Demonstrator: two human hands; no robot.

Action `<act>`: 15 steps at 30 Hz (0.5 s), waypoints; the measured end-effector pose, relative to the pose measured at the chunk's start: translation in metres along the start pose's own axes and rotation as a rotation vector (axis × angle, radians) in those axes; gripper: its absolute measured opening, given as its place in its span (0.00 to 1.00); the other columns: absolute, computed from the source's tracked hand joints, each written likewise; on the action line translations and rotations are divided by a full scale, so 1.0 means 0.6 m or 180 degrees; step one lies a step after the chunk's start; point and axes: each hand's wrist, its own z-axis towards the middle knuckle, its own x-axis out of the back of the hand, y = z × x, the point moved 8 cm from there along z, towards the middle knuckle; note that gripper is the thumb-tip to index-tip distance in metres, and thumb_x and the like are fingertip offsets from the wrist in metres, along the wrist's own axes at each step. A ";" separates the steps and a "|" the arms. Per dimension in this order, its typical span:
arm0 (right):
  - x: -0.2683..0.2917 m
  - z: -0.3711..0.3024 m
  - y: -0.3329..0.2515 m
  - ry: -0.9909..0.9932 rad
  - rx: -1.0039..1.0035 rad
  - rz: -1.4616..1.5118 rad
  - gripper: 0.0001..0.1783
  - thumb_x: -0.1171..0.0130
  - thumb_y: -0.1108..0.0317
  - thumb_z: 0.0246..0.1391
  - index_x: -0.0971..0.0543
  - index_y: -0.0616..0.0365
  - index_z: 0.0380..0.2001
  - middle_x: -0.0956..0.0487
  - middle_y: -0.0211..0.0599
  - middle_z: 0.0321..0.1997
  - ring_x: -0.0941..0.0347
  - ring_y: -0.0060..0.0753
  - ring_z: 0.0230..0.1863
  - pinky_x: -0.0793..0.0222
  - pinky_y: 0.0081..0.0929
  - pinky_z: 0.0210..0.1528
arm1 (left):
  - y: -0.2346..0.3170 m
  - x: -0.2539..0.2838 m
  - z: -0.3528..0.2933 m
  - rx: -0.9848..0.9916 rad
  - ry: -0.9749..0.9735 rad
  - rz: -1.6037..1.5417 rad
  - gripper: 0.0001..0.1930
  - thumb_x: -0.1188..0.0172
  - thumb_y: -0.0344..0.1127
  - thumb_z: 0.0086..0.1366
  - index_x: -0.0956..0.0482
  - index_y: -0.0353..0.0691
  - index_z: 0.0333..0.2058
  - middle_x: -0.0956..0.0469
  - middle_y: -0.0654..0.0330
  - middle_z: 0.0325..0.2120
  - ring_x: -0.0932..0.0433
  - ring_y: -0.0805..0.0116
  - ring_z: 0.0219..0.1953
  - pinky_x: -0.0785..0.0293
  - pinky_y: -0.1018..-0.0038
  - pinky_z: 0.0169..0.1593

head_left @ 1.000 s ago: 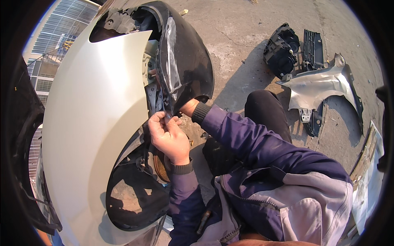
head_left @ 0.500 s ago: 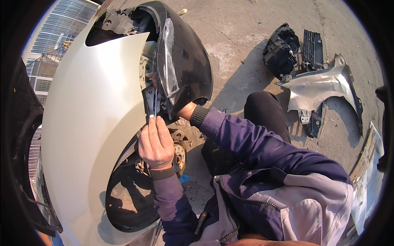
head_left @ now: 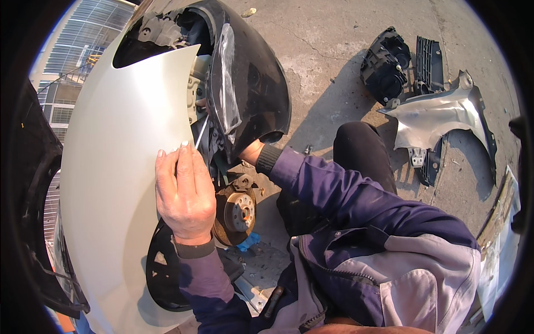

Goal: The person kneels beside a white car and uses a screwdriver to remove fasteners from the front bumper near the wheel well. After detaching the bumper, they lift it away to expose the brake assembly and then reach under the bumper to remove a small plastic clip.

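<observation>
The fingertips of my left hand (head_left: 187,195) close on the lower end of a thin metal rod-like tool (head_left: 202,132) at the edge of the pale fender (head_left: 128,128). My thumb is hidden. The tool slants up into the gap between the fender and the dark bumper (head_left: 258,83), its far end out of sight. My right hand (head_left: 253,151) reaches behind the bumper from below. Only its wrist and a bit of finger beside the tool's upper end show, so its grip is hidden. A scuffed clear strip (head_left: 228,78) runs down the bumper's edge.
Below the gap is a rusty brake disc (head_left: 240,212), with a blue scrap (head_left: 249,241) beside it. On the concrete at right lie a black headlamp housing (head_left: 386,67), a black grille (head_left: 429,64) and a dented silver fender (head_left: 439,117). My knee (head_left: 361,150) is close to the bumper.
My left hand has swung left onto the pale fender, tilting the tool's lower end from upright to slanting left. The brake disc is now more exposed. My right arm has barely moved.
</observation>
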 end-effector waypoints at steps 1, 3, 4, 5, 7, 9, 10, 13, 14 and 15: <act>-0.001 0.000 0.001 0.0024 -0.0069 0.0176 0.28 0.42 0.68 0.80 0.31 0.60 0.77 0.25 0.41 0.77 0.29 0.31 0.75 0.32 0.30 0.79 | -0.006 0.001 0.009 0.0025 -0.0053 -0.0070 0.09 0.26 0.21 0.62 0.09 0.30 0.41 0.11 0.52 0.44 0.13 0.50 0.49 0.10 0.54 0.58; -0.004 -0.001 -0.001 0.0051 -0.0110 0.0175 0.27 0.43 0.68 0.80 0.30 0.61 0.77 0.25 0.42 0.77 0.29 0.32 0.76 0.32 0.31 0.78 | -0.018 0.008 0.030 0.0027 -0.0118 -0.0204 0.12 0.27 0.19 0.57 0.10 0.32 0.41 0.11 0.53 0.44 0.13 0.51 0.48 0.10 0.60 0.53; -0.005 -0.001 -0.003 0.0048 -0.0088 -0.0007 0.27 0.44 0.69 0.80 0.30 0.62 0.76 0.25 0.43 0.77 0.29 0.34 0.76 0.32 0.33 0.79 | -0.028 0.009 0.040 0.0085 -0.0230 -0.0259 0.12 0.27 0.20 0.57 0.10 0.32 0.42 0.11 0.54 0.44 0.13 0.52 0.48 0.10 0.61 0.52; -0.004 -0.002 0.001 0.0081 -0.0193 -0.0206 0.26 0.45 0.69 0.80 0.29 0.63 0.76 0.25 0.45 0.77 0.30 0.36 0.76 0.33 0.35 0.79 | -0.038 0.011 0.050 0.0148 -0.0350 -0.0312 0.13 0.27 0.20 0.56 0.10 0.32 0.42 0.11 0.55 0.44 0.13 0.52 0.48 0.11 0.62 0.51; -0.005 -0.005 -0.005 0.0036 -0.0003 -0.0415 0.26 0.44 0.67 0.79 0.28 0.63 0.75 0.24 0.47 0.76 0.29 0.38 0.76 0.32 0.37 0.78 | -0.060 0.015 0.072 0.0241 -0.0506 -0.0441 0.14 0.26 0.22 0.56 0.11 0.37 0.42 0.11 0.60 0.42 0.14 0.58 0.46 0.13 0.65 0.45; -0.003 -0.009 -0.003 -0.0046 0.0077 -0.0775 0.27 0.43 0.65 0.77 0.27 0.63 0.74 0.24 0.49 0.75 0.28 0.41 0.75 0.32 0.38 0.78 | -0.079 0.014 0.100 0.0169 -0.0603 -0.0440 0.12 0.26 0.23 0.56 0.12 0.39 0.40 0.12 0.63 0.39 0.15 0.60 0.44 0.15 0.66 0.42; -0.002 -0.012 0.000 -0.0101 0.0136 -0.1040 0.27 0.43 0.64 0.76 0.26 0.63 0.73 0.23 0.50 0.74 0.27 0.42 0.75 0.32 0.39 0.78 | -0.088 0.010 0.114 0.0141 -0.0651 -0.0441 0.12 0.25 0.23 0.56 0.12 0.41 0.39 0.13 0.65 0.38 0.15 0.61 0.43 0.16 0.66 0.41; -0.002 -0.026 0.010 -0.0319 0.0392 -0.2342 0.28 0.41 0.62 0.74 0.24 0.63 0.71 0.22 0.53 0.73 0.26 0.45 0.74 0.32 0.41 0.77 | -0.123 -0.023 0.164 0.0131 -0.0988 -0.0535 0.06 0.25 0.31 0.63 0.13 0.43 0.37 0.15 0.63 0.33 0.17 0.59 0.40 0.19 0.60 0.38; -0.003 -0.031 0.014 -0.0380 0.0511 -0.2892 0.28 0.41 0.61 0.74 0.23 0.63 0.71 0.22 0.54 0.73 0.26 0.46 0.74 0.32 0.42 0.77 | -0.134 -0.037 0.180 0.0116 -0.1166 -0.0513 0.06 0.25 0.33 0.64 0.13 0.43 0.37 0.15 0.62 0.33 0.17 0.59 0.40 0.20 0.59 0.38; -0.004 -0.037 0.019 -0.0428 0.0629 -0.3433 0.28 0.40 0.60 0.73 0.23 0.63 0.70 0.21 0.55 0.72 0.25 0.47 0.73 0.32 0.43 0.77 | -0.140 -0.048 0.193 0.0131 -0.1264 -0.0614 0.07 0.25 0.37 0.67 0.11 0.42 0.37 0.13 0.57 0.33 0.15 0.54 0.40 0.18 0.56 0.41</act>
